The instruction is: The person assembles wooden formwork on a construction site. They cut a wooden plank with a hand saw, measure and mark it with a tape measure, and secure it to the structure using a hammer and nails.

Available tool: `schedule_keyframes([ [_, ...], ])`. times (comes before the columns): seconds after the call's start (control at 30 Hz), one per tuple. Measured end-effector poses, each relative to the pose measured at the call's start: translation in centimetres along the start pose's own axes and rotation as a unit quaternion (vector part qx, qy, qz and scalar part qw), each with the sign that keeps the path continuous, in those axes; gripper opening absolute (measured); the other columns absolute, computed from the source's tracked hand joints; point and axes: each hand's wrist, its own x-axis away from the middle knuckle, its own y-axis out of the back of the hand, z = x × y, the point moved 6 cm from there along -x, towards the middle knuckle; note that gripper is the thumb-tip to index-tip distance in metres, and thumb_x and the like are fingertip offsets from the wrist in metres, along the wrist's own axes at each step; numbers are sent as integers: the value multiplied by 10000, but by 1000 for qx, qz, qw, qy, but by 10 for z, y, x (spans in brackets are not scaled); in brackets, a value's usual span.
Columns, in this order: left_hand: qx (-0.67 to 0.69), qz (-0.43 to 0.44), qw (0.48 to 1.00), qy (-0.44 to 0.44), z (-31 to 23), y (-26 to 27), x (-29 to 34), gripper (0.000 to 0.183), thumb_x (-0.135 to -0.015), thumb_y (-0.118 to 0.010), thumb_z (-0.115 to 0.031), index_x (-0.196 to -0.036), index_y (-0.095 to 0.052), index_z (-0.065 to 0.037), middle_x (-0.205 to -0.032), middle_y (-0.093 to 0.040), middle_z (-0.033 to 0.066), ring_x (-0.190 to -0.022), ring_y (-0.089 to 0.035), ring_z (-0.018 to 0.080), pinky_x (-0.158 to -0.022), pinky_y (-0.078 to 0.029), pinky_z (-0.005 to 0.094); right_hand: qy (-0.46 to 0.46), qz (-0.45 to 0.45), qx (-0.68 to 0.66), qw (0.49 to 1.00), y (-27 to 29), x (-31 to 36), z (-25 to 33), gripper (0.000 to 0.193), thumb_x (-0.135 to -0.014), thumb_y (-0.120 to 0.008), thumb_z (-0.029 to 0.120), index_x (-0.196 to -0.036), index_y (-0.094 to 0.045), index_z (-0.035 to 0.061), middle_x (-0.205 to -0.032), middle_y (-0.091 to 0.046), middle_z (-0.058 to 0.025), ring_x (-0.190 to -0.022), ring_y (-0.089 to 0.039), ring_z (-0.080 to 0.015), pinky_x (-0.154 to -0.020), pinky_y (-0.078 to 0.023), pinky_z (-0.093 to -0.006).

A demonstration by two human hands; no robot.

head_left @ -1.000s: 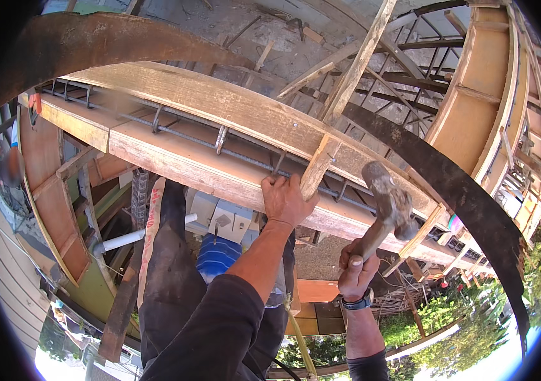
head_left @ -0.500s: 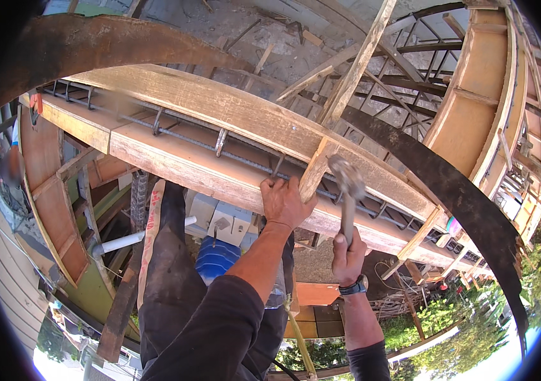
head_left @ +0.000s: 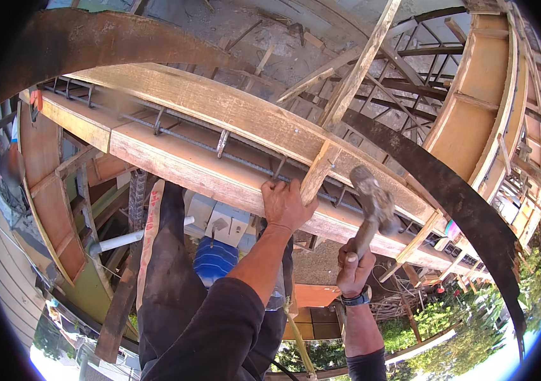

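The hammer [head_left: 372, 206] is right of the middle of the frame, raised over the timber, and its head is a little blurred. I judge it heavy at the head and quite stiff, so the weight will pull forward; the handle looks worn, and perhaps it is slippery for a sweaty palm. The sensible place to hold is the handle, well below the head, and there the right hand [head_left: 354, 273] is wrapped around it. Near the centre, the short wooden strip [head_left: 318, 171] lies aslant between the far board [head_left: 219, 101] and the near board [head_left: 169, 173]. It seems light and rigid, but thin dry wood like this may split; its lower end is the safer place for fingers, away from the hammer. The left hand [head_left: 286, 206] is beside this end, its fingers bent over the near board's edge; whether it also pinches the strip, I cannot tell. Between the boards run steel bars [head_left: 194, 141], surely hard and unyielding, and at upper right a dark curved band [head_left: 435, 162] passes.
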Motion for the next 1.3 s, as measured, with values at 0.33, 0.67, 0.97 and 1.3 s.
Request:
schedule_keyframes([
  [0.33, 2, -6, 1000, 7, 2, 1, 2, 419, -682, -786, -425, -802, -630, -55, -700, -666, 139, -749, -629, 283, -915, -349, 433, -20, 51, 22, 998, 8, 1, -24, 437, -960, -627, 420, -1053, -641, -7, -702, -642, -76, -611, -616, -137, -565, -463, -282],
  [0.67, 10, 29, 999, 20, 2, -1, 0, 442, -677, -791, -442, -842, -644, -59, -722, -666, 124, -797, -636, 277, -950, -333, 433, 35, 20, 5, 999, 12, -12, -25, 562, -968, -580, 580, -867, -523, 31, -613, -466, -2, -522, -419, -89, -465, -301, -259],
  [0.97, -2, 102, 994, 35, 2, -3, 0, 503, -739, -764, -499, -947, -650, -56, -788, -699, 139, -908, -642, 274, -1024, -279, 435, -21, 7, 52, 998, 12, -18, -44, 572, -1001, -521, 578, -853, -547, 25, -602, -481, -7, -518, -432, -74, -459, -326, -248],
  [1.3, 4, 8, 1000, -5, -1, 1, 0, 427, -683, -768, -425, -826, -648, -41, -701, -664, 142, -756, -625, 291, -950, -336, 435, -69, 10, 40, 997, 10, -34, -42, 617, -947, -567, 625, -883, -557, 12, -577, -479, -34, -520, -472, -119, -475, -368, -318],
])
